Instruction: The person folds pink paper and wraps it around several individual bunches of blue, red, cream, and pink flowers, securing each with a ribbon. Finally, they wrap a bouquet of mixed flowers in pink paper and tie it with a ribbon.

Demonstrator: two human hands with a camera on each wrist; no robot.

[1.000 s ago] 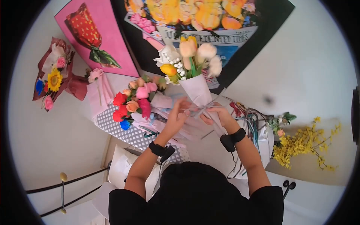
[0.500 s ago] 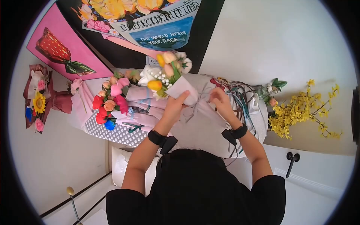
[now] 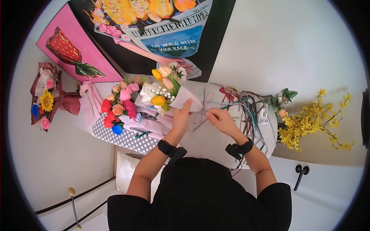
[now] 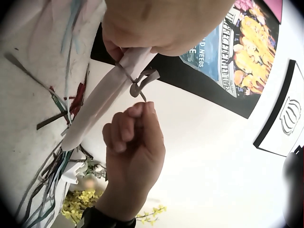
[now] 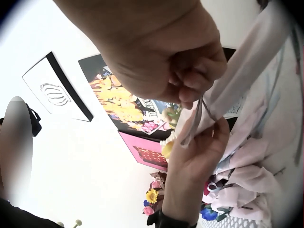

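Note:
My left hand (image 3: 181,119) grips a bouquet in pale wrapping paper (image 3: 187,99), just below its flowers. White blooms, peach and yellow tulips (image 3: 158,101) and small white sprigs show at its top, tilted to the left. A thin grey ribbon (image 4: 151,76) is tied around the narrow part of the wrap, with a loop standing out. The right hand (image 3: 223,120), fingers curled, pinches an end of that ribbon between thumb and forefinger, close beside the wrap. From the right wrist, the left hand's fingers (image 5: 221,130) are seen wrapped round the paper.
Several wrapped bouquets (image 3: 148,125) lie left on the table (image 3: 208,142). Loose ribbons (image 3: 250,111) spread at the right, near yellow flowers (image 3: 308,125). Behind stand a pink painting (image 3: 81,50) and a large flower painting (image 3: 169,38). A sunflower bouquet (image 3: 47,101) sits far left.
Both hands were at the ribbon with the bouquet more upright. The left hand has shifted to the wrap below the flowers, the bouquet has tipped left, and the right hand now pinches a ribbon end.

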